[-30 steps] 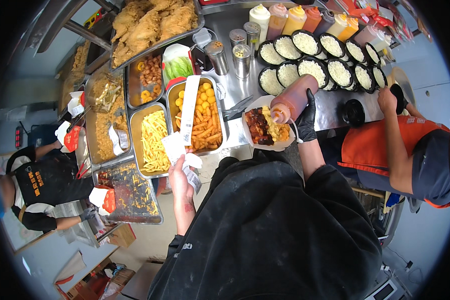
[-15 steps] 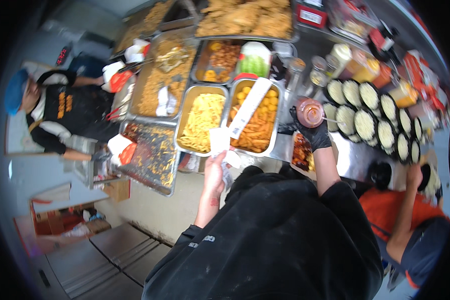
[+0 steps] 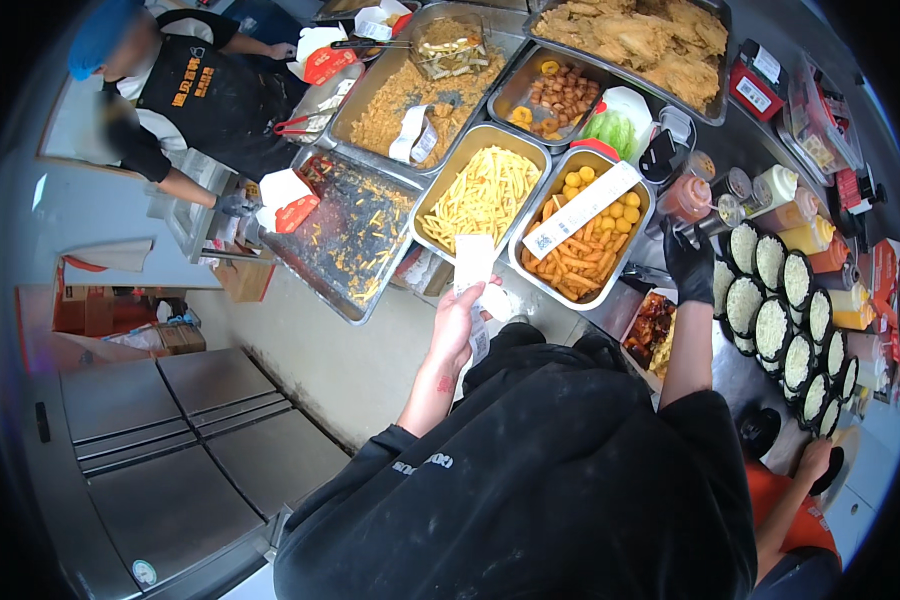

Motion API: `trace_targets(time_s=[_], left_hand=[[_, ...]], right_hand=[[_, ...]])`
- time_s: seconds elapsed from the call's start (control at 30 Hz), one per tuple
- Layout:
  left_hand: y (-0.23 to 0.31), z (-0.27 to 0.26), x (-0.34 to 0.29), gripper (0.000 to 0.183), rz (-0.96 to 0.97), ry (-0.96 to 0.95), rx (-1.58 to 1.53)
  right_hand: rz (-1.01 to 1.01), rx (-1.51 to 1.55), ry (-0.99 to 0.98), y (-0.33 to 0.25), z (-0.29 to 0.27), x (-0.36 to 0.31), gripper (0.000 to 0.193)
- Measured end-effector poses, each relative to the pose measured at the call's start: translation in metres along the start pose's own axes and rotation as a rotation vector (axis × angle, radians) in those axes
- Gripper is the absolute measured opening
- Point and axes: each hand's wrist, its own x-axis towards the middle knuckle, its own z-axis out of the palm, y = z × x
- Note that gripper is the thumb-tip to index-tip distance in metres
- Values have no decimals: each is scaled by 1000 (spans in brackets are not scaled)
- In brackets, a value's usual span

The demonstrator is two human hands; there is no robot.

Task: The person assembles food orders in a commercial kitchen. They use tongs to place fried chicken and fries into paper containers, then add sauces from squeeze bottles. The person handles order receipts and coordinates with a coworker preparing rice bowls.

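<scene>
My bare left hand is closed on a white paper receipt in front of the fries tray; part of the strip hangs below my fingers. My right hand, in a black glove, is just below a squeeze bottle of reddish sauce. Its fingers are bent but apart, and no held thing shows. Beside my right wrist sits an open box of dark glazed meat with yellow food. A long receipt lies across the tray of orange fries and yellow balls. Pale fries fill the neighbouring tray.
Several black bowls of shredded white food stand right, near sauce bottles. Fried pieces fill a back tray. A co-worker at left touches a red-and-white box. Another person's arm reaches in at lower right.
My right hand has let go of the sauce bottle, which now stands beside the other bottles. My left hand still holds the receipt. The whole view has turned and shifted.
</scene>
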Motion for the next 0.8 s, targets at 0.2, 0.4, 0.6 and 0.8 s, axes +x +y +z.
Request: trace_targets(time_s=[0.2,0.4,0.6,0.8], left_hand=[[12,15,-2,23,-35,-88,-40],[-16,39,6,28,-128,-344,219],[-19,77,-3,29,-152,-546,385],[-26,86,-2,33,-162,-573,401]], right_hand=[[-153,-504,-112,60,-21,-92,34],[-88,-1087,-331,118,7,-159,34],[-268,-1313,-526,130,21,-163,28],[-191,-1087,-495,119,38,-174,27]])
